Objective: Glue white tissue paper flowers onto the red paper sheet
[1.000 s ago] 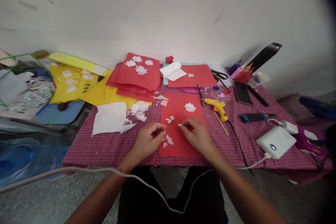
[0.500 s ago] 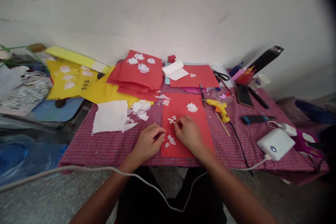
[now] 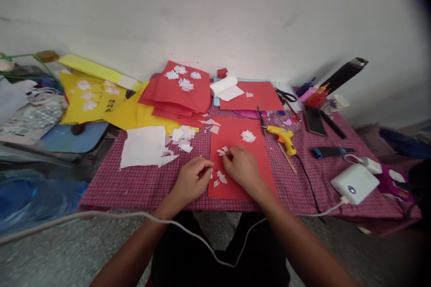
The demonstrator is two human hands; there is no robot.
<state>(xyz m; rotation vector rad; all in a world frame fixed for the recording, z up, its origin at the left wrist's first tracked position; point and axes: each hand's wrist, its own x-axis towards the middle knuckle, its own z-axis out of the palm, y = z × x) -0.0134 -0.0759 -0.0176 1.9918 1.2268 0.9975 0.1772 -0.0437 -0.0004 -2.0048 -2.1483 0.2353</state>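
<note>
A red paper sheet lies on the checked tablecloth in front of me. My right hand rests on it with fingers pinched together, touching the edge of a small cluster of white paper pieces; whatever is between the fingertips is hidden. At the sheet's left edge, my left hand is closed, thumb against curled fingers, with a tiny white bit near its tips. Between the hands, more white paper scraps lie loose. Farther up the sheet sits a fluffy white paper flower.
Torn white paper and scraps lie at left, below red sheets bearing white flowers. Right of my sheet are a yellow glue gun, a wooden stick and a white power bank. A white cable crosses my arms.
The view has shifted slightly. Both hands stay almost in the same place, my right fingers still at the upper paper cluster.
</note>
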